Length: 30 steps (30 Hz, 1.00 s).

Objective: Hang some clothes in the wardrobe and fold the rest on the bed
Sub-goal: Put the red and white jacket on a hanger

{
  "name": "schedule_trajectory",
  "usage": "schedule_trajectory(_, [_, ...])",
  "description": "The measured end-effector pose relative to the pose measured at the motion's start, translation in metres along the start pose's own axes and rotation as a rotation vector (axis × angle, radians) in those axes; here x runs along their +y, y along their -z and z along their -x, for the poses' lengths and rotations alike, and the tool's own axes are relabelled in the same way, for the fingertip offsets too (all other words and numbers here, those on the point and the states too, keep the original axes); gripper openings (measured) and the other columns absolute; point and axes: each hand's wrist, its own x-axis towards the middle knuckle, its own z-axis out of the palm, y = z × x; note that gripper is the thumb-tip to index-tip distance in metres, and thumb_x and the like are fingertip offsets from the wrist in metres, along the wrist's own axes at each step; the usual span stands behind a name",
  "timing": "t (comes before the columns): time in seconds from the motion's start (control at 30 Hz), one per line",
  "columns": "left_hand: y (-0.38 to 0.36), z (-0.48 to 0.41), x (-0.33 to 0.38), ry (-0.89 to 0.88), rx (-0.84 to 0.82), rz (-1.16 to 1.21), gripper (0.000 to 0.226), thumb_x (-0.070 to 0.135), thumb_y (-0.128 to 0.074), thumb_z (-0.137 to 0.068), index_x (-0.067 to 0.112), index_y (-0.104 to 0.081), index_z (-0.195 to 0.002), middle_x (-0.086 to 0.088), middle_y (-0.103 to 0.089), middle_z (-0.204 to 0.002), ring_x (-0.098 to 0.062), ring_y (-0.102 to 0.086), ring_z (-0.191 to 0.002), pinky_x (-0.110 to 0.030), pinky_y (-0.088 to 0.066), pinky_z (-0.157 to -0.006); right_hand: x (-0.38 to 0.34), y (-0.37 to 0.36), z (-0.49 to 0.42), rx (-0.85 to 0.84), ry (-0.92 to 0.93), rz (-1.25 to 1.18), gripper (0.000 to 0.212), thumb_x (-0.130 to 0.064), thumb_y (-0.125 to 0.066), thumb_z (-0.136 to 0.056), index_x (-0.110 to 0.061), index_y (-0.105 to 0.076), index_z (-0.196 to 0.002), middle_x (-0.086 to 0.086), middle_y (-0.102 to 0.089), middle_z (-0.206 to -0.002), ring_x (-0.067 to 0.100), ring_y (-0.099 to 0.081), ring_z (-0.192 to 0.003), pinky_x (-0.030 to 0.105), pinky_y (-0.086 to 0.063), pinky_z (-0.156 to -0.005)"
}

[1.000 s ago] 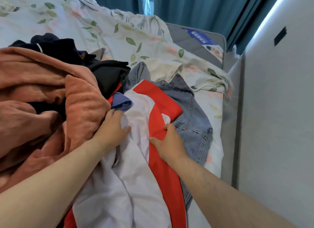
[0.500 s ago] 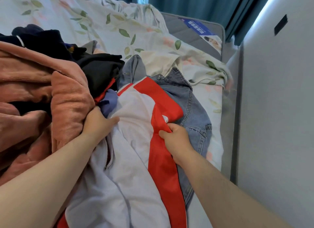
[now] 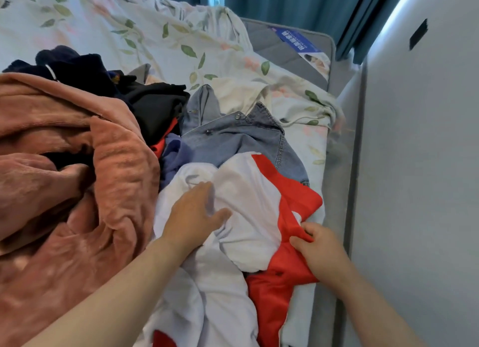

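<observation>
Sorting the white-and-red jacket [image 3: 248, 191] on the bed [image 3: 155, 30]
Left hand [image 3: 193, 217] spread flat; right hand [image 3: 320, 245] pinches red fabric; clothes pile [image 3: 77, 165] at nine o'clock unfolded.

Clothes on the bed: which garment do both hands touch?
The white and red jacket. The left hand rests on its white part; the right hand pinches its red part. Denim, pink and black garments lie untouched.

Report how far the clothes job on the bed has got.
Done: nothing looks folded or hung; no wardrobe shows. In hand: the right hand pinches the red part of the red and white jacket, and the left hand rests open on its white part. Left: the denim jacket, the pink fleece and the dark clothes lie heaped on the bed.
</observation>
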Motion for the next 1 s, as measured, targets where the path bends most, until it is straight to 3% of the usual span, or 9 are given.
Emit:
schedule_trajectory(0.07, [-0.004, -0.001, 0.01, 0.018, -0.005, -0.034, 0.059, 0.053, -0.064, -0.085, 0.02, -0.05, -0.131, 0.001, -0.052, -0.136, -0.026, -0.049, -0.125, -0.038, -0.04, -0.1, 0.015, 0.016, 0.008, 0.014, -0.028, 0.061, 0.023, -0.003, -0.068, -0.083, 0.007, -0.053, -0.069, 0.004, -0.051, -0.058, 0.006, -0.041, -0.051, 0.02, -0.035, -0.053])
schedule_trajectory(0.2, [-0.007, -0.016, 0.024, 0.012, 0.158, -0.194, 0.063, 0.053, -0.073, -0.077, 0.011, -0.054, -0.119, -0.008, -0.051, -0.122, -0.031, -0.05, -0.116, -0.04, -0.04, -0.096, 0.034, 0.019, 0.015, 0.045, -0.044, 0.095, 0.015, -0.007, -0.067, -0.087, 0.001, -0.065, -0.074, 0.006, -0.066, -0.067, 0.019, -0.059, -0.064, 0.016, -0.039, -0.057])
schedule_trajectory(0.33, [-0.003, -0.038, 0.03, 0.228, 0.077, 0.091, 0.078, 0.047, -0.079, -0.075, 0.012, -0.043, -0.136, -0.005, -0.047, -0.134, -0.026, -0.048, -0.122, -0.039, -0.042, -0.097, 0.031, 0.011, 0.008, 0.082, -0.127, 0.017, 0.017, -0.018, -0.065, -0.09, -0.005, -0.064, -0.079, 0.003, -0.065, -0.073, 0.021, -0.06, -0.07, 0.016, -0.038, -0.054])
schedule_trajectory(0.47, [0.0, -0.054, 0.029, 0.247, -0.214, -0.141, 0.049, 0.046, -0.066, -0.086, 0.013, -0.056, -0.123, -0.007, -0.06, -0.13, -0.028, -0.055, -0.112, -0.033, -0.042, -0.087, 0.019, 0.007, -0.003, 0.253, -0.135, 0.046, 0.047, -0.031, -0.068, -0.087, -0.013, -0.057, -0.129, 0.005, -0.058, -0.121, 0.024, -0.056, -0.113, 0.031, -0.044, -0.094])
schedule_trajectory(0.57, [-0.002, -0.056, 0.027, 0.159, -0.19, -0.485, 0.03, 0.052, -0.058, -0.087, 0.025, -0.068, -0.097, -0.007, -0.059, -0.121, -0.029, -0.05, -0.108, -0.035, -0.039, -0.09, 0.003, 0.001, -0.007, 0.376, 0.069, 0.264, 0.051, -0.027, -0.07, -0.083, -0.012, -0.057, -0.131, 0.009, -0.054, -0.128, 0.031, -0.048, -0.12, 0.039, -0.038, -0.104])
schedule_trajectory(0.7, [-0.005, -0.057, 0.016, 0.222, -0.123, -0.275, 0.088, 0.054, -0.078, -0.074, 0.02, -0.037, -0.145, -0.014, -0.023, -0.157, -0.037, -0.025, -0.144, -0.049, -0.029, -0.114, -0.023, -0.012, -0.018, 0.158, 0.188, 0.168, 0.044, -0.027, -0.067, -0.087, -0.015, -0.06, -0.128, 0.004, -0.055, -0.13, 0.025, -0.047, -0.123, 0.035, -0.037, -0.108])
schedule_trajectory(0.77, [-0.002, -0.06, 0.01, 0.357, -0.109, -0.113, 0.106, 0.048, -0.083, -0.072, 0.009, -0.024, -0.15, -0.016, -0.036, -0.151, -0.038, -0.037, -0.138, -0.047, -0.038, -0.106, -0.03, -0.017, -0.02, 0.097, 0.175, 0.038, 0.042, -0.031, -0.067, -0.09, -0.017, -0.06, -0.129, 0.0, -0.055, -0.129, 0.019, -0.049, -0.122, 0.035, -0.04, -0.108])
schedule_trajectory(0.9, [0.02, -0.053, 0.016, 0.345, -0.124, 0.246, 0.027, 0.033, -0.079, -0.073, 0.015, -0.067, -0.088, 0.002, -0.064, -0.08, -0.023, -0.062, -0.078, -0.032, -0.047, -0.066, -0.035, -0.02, -0.019, 0.055, 0.146, -0.118, 0.036, -0.032, -0.066, -0.092, -0.018, -0.063, -0.125, -0.007, -0.06, -0.114, 0.009, -0.057, -0.103, 0.028, -0.048, -0.096])
schedule_trajectory(1.0, [0.02, -0.025, 0.039, 0.301, -0.176, 0.482, 0.016, 0.013, -0.077, -0.079, 0.022, -0.073, -0.092, 0.004, -0.073, -0.082, -0.013, -0.068, -0.074, -0.029, -0.055, -0.071, -0.042, -0.025, -0.02, -0.005, 0.083, -0.196, 0.022, -0.032, -0.064, -0.093, -0.022, -0.068, -0.113, -0.015, -0.061, -0.094, 0.001, -0.059, -0.088, 0.021, -0.046, -0.085])
